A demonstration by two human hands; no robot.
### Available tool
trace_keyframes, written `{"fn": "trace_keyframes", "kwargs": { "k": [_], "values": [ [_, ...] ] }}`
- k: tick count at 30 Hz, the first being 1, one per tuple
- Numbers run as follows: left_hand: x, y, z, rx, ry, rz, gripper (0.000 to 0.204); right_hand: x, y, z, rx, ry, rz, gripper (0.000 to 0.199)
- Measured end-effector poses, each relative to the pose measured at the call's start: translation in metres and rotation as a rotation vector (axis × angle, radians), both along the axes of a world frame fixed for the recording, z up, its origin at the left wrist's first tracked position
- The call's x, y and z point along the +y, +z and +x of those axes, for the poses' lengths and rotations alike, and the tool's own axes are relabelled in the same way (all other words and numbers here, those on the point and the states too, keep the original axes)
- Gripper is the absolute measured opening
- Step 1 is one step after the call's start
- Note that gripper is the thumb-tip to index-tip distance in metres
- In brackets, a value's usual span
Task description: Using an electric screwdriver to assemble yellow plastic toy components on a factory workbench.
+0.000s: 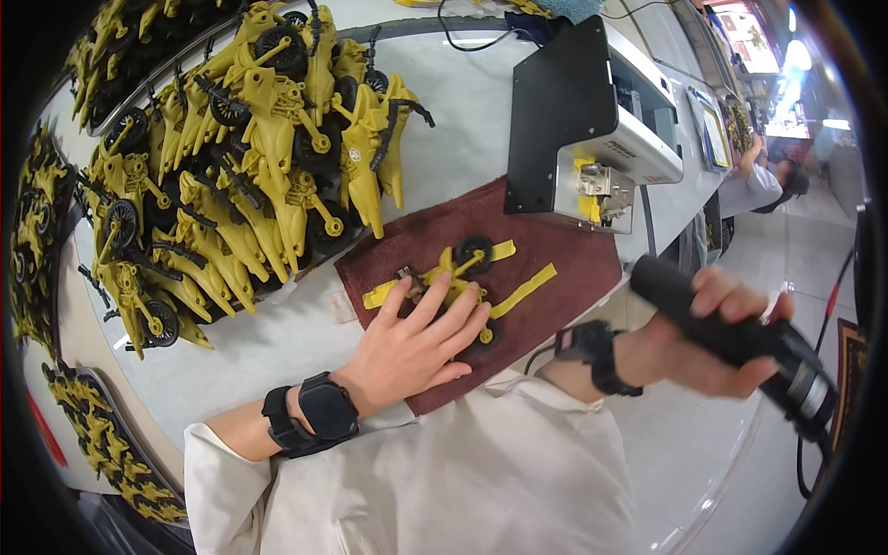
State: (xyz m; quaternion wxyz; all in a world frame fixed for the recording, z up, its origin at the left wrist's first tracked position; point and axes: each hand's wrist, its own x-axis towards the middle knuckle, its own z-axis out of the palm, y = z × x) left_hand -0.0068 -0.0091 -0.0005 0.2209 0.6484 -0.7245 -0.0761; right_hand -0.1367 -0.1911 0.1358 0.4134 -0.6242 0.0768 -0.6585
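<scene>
A yellow toy motorcycle (474,254) with black wheels lies on its side on a maroon cloth (573,242). My left hand (407,342) is on top of it, fingers spread a little and curled over its body, hiding much of it. Out to the right, apart from the toy, my right hand (708,338) is wrapped round a black electric screwdriver (703,319). The tool lies slantwise, its narrower end toward the bench and its cable at the lower right. Motion slightly blurs this hand.
Many yellow toy motorcycles (268,157) are heaped at the left, with more in trays beyond. A black and silver boxy machine (564,120) stands behind the cloth. Yellow tape strips (524,289) stick to the cloth. Another person (758,180) sits at the far right.
</scene>
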Motion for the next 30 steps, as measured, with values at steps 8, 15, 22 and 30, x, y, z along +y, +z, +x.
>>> {"fn": "trace_keyframes", "kwargs": {
  "k": [8,15,22,30],
  "values": [
    [-0.004,0.002,0.004,0.043,-0.034,0.035,0.068,-0.036,-0.013,0.037,0.267,-0.207,0.126,0.042],
    [0.000,0.005,0.006,0.057,-0.078,0.048,0.072,0.031,-0.029,0.009,0.130,0.302,0.149,0.065],
    [0.003,0.002,0.008,0.077,-0.079,0.041,0.050,0.058,-0.047,0.029,0.193,0.514,0.029,0.074],
    [0.001,0.000,0.009,0.168,-0.082,0.024,0.045,0.054,-0.055,0.032,0.239,0.618,0.083,0.078]
  ]
}}
